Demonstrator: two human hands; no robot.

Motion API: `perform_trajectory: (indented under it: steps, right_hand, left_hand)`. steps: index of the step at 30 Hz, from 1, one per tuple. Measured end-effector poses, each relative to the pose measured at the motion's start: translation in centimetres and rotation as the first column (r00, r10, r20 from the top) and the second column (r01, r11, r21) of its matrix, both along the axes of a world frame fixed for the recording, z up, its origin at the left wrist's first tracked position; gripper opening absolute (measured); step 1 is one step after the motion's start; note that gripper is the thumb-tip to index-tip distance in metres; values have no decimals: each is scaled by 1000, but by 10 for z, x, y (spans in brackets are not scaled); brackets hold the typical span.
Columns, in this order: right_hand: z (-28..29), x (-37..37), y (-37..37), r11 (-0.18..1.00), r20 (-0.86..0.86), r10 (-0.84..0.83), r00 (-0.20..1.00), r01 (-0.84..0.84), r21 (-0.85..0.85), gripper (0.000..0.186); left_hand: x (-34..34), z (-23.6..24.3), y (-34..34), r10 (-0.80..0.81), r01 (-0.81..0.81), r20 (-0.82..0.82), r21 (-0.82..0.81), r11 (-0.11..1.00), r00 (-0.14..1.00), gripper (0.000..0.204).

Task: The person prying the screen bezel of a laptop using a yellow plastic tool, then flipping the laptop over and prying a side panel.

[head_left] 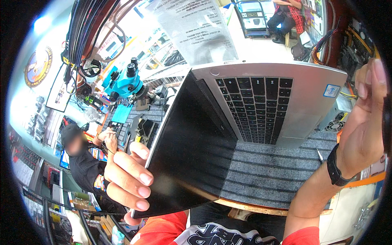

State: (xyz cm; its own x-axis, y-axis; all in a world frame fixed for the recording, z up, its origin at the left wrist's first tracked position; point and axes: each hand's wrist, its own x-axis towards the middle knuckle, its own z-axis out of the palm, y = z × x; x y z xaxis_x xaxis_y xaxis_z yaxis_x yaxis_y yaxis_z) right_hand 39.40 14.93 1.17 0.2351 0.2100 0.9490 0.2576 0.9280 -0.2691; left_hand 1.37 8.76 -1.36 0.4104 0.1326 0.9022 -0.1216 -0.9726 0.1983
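A silver laptop (310,102) stands opened and tipped on its side over a grey striped mat (261,175), its black keyboard turned toward me. Its dark screen (183,151) slants down toward my lap. My left hand (128,175) is closed round the outer edge of the screen, fingers across the front. Beside the laptop's right edge, my right hand (369,85) is raised and apart from it. The fingers there are curled, and whatever they may hold is hidden. A black band is on that wrist.
A co-worker (83,159) sits at the left, hands on small parts. Beyond the laptop stand a blue microscope (126,79) and a hanging printed plastic sheet (196,28). A slim pointed tool (319,155) lies on the mat, near a power supply unit (335,122). Cables (92,24) hang above.
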Motion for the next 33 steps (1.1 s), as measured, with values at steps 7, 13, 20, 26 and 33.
perform_trajectory:
  steps: [7, 13, 20, 26, 33]
  right_hand:
    - [0, 5, 2, 1000, -17, 17, 1000, -17, 5, 31]
    - [1, 7, 4, 999, -27, 35, 999, -35, 8, 33]
    - [2, 5, 8, 998, -28, 59, 998, -59, 6, 35]
    - [2, 8, 6, 997, -46, 76, 996, -75, 12, 37]
    - [9, 9, 11, 984, -51, 174, 983, -172, 48, 39]
  left_hand:
    - [1, -7, -4, -17, 22, 86, -52, 998, 996, 31]
    - [0, -2, -6, -37, 42, 60, -71, 997, 997, 31]
    - [-7, 1, -6, -81, 80, 3, -105, 991, 997, 33]
    - [-13, 7, -7, -88, 84, -30, -133, 988, 996, 36]
    - [-12, 6, -4, -102, 99, -20, -121, 988, 995, 37]
